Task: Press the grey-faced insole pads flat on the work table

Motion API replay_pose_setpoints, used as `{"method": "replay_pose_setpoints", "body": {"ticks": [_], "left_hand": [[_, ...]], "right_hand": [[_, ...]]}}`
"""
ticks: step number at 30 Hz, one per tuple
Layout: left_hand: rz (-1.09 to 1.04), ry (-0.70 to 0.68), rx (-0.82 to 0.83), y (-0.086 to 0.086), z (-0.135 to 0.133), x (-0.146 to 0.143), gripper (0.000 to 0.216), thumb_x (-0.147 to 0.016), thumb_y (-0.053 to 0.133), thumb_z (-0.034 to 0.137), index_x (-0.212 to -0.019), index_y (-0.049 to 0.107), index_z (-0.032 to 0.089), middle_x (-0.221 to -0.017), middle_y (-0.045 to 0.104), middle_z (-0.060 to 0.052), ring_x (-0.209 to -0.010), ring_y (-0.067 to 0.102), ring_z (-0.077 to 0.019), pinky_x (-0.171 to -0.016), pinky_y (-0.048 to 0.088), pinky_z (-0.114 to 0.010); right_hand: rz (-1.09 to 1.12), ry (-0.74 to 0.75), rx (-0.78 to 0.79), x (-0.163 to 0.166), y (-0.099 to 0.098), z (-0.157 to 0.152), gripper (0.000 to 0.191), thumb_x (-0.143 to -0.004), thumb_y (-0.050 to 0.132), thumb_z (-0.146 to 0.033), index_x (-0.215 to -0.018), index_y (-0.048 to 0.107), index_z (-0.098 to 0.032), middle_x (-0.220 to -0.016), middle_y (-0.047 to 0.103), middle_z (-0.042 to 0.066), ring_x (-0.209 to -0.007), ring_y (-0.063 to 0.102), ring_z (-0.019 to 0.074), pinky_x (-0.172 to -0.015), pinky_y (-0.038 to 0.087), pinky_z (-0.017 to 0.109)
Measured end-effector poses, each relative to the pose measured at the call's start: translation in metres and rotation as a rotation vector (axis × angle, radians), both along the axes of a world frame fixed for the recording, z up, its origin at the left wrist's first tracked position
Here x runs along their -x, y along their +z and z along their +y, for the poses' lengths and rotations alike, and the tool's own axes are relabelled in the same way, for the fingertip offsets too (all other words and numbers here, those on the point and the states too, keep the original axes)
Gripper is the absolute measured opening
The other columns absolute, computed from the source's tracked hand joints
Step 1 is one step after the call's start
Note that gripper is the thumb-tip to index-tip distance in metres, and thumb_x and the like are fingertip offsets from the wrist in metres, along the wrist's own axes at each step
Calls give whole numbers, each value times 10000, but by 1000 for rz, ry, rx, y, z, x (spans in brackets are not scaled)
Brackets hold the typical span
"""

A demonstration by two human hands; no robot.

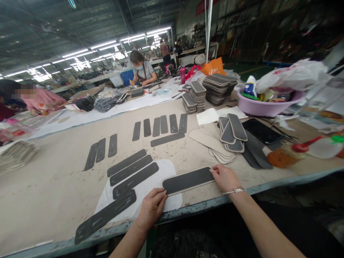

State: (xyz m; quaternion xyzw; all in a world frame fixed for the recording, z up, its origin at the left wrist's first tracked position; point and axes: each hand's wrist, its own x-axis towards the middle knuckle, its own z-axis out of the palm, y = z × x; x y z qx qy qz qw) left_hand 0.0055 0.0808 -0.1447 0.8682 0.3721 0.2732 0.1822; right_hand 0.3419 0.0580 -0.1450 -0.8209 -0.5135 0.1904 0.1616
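Note:
A long beige backing piece with a black strip laid on it [187, 180] lies near the table's front edge. My left hand [152, 207] presses on its left end and my right hand [225, 177] presses on its right end, fingers flat on the piece. Its left end rests on a white sheet [161, 168]. Several loose black strips [130, 169] lie on and beside that sheet, to the left of my hands. A fanned pile of beige and black pieces [228, 138] sits just beyond my right hand.
More black strips [159, 126] lie in rows across the worn table [53, 186]. Stacks of finished pieces [212, 89] stand at the back. A purple basin [264, 104], a phone [262, 130] and a glue bottle [301, 150] are at the right. Other people work at the far tables.

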Motion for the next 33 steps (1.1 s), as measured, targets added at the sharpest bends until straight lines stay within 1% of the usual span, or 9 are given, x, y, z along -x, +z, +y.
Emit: {"method": "replay_pose_setpoints", "body": {"ticks": [6, 15, 23, 25, 27, 29, 30, 32, 33], "left_hand": [[4, -3, -16, -2, 1, 1, 190, -892, 516, 191, -1017, 659, 198, -1014, 626, -70, -924, 621, -140, -850, 540, -247], [14, -2, -19, -3, -1, 1, 192, -900, 502, 200, -1016, 655, 202, -1026, 623, -73, -934, 620, -149, -868, 538, -262], [35, -1, -4, -2, -1, 0, 203, -906, 489, 210, -1027, 652, 203, -1038, 618, -81, -952, 614, -158, -877, 535, -277], [32, 2, -12, 0, -1, -1, 201, -904, 490, 207, -1020, 655, 201, -1027, 623, -81, -942, 617, -156, -871, 537, -273], [21, 7, -11, 1, -1, -1, 197, -899, 496, 208, -1012, 658, 200, -1021, 627, -80, -937, 621, -156, -860, 539, -268], [-5, 20, 5, 1, 0, 0, 190, -894, 507, 215, -1003, 662, 199, -1007, 636, -76, -926, 626, -154, -846, 542, -261], [-22, 30, 16, 1, 1, 1, 184, -893, 511, 219, -993, 664, 198, -995, 642, -72, -917, 629, -151, -837, 544, -257], [-56, 52, 37, 1, 3, 2, 175, -894, 512, 225, -964, 669, 199, -964, 652, -62, -892, 635, -145, -819, 545, -250], [-68, 63, 43, 0, 4, 3, 171, -894, 512, 228, -947, 671, 198, -950, 654, -58, -885, 636, -144, -815, 545, -250]], "right_hand": [[-78, -7, 30, 9, 6, -1, 149, -920, 517, -265, -921, 611, -150, -810, 655, 74, -799, 610, 213, -680, 371, 282], [-144, -24, 54, 18, 13, -1, 153, -933, 482, -241, -903, 591, -137, -816, 639, 94, -774, 611, 222, -654, 370, 282], [-135, -11, -15, 19, 8, -1, 177, -929, 447, -212, -872, 582, -111, -804, 623, 131, -775, 606, 246, -657, 391, 299], [-98, 2, -46, 14, 6, -2, 177, -927, 453, -214, -869, 590, -117, -809, 628, 121, -790, 607, 239, -686, 405, 299], [-34, 27, -79, 6, 3, -4, 175, -926, 472, -245, -875, 607, -147, -807, 641, 81, -802, 612, 218, -717, 421, 286], [45, 46, -107, -3, -1, -6, 191, -931, 471, -297, -922, 620, -178, -770, 647, 34, -762, 622, 187, -721, 442, 263], [83, 51, -120, -7, -4, -7, 214, -935, 458, -322, -975, 615, -183, -753, 646, 18, -721, 624, 169, -709, 453, 250], [135, 49, -149, -13, -10, -9, 292, -942, 421, -351, -1110, 572, -166, -769, 644, 9, -640, 617, 140, -678, 472, 232], [146, 45, -166, -15, -12, -10, 331, -936, 419, -357, -1162, 544, -149, -811, 645, 18, -621, 612, 132, -676, 478, 229]]}}
